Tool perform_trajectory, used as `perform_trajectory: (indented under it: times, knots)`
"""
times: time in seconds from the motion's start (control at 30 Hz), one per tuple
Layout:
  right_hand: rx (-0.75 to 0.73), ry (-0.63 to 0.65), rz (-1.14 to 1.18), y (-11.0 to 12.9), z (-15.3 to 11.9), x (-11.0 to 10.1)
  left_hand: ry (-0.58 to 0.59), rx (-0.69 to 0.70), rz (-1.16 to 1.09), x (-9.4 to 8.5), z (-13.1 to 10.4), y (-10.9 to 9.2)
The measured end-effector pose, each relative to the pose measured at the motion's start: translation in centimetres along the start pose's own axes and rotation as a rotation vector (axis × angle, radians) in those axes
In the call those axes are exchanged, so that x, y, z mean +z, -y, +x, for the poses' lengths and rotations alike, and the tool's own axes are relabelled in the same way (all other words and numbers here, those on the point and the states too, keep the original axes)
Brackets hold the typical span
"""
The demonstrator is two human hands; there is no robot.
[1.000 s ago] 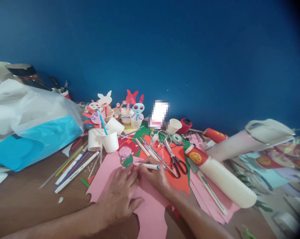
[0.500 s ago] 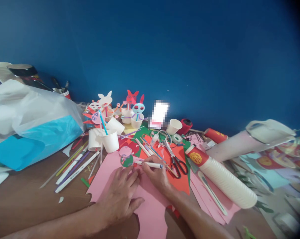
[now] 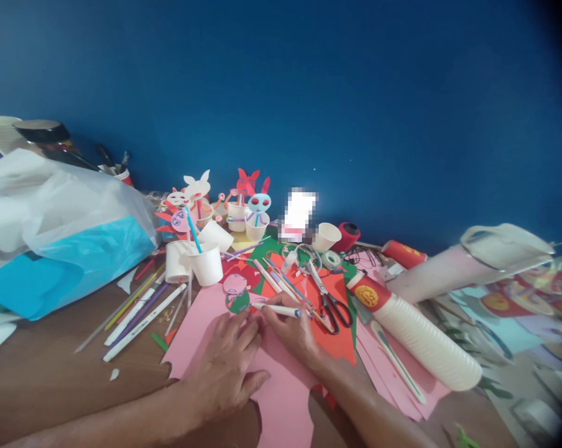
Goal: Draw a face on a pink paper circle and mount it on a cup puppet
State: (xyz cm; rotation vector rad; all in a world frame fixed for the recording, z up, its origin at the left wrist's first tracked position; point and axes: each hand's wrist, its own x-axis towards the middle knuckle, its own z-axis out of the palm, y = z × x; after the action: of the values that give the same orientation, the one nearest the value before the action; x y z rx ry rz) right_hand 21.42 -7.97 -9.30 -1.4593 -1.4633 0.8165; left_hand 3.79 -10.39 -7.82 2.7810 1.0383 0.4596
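Scissors (image 3: 328,302) lie right of the fingers pinching a white marker (image 3: 285,310) in the right hand (image 3: 294,330); the left hand (image 3: 222,358), fingers loosely spread, rests on curvy-cut pink paper (image 3: 283,398).

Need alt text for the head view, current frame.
A right hand holds a white marker over pink paper, with the left hand resting on the sheet. Black-handled scissors lie to the right on orange paper. Behind are white cups and paper figures, before a blue wall.
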Motion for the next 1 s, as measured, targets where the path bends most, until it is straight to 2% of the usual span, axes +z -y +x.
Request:
perform_trajectory:
  times: [0.4, 0.63, 1.0]
  knots:
    - [-0.021, -0.003, -0.031, -0.1, -0.1, -0.1, 0.036, -0.017, -0.021, -0.1, -0.1, 0.0]
    - [-0.052, -0.103, 0.001, 0.6, 0.1, -0.4, 0.053, -0.018, -0.014, -0.1, 0.0, 0.0]
    - [-0.061, -0.072, -0.019, 0.3, 0.0, -0.2, 0.021, -0.011, 0.005, 0.1, -0.2, 0.0]
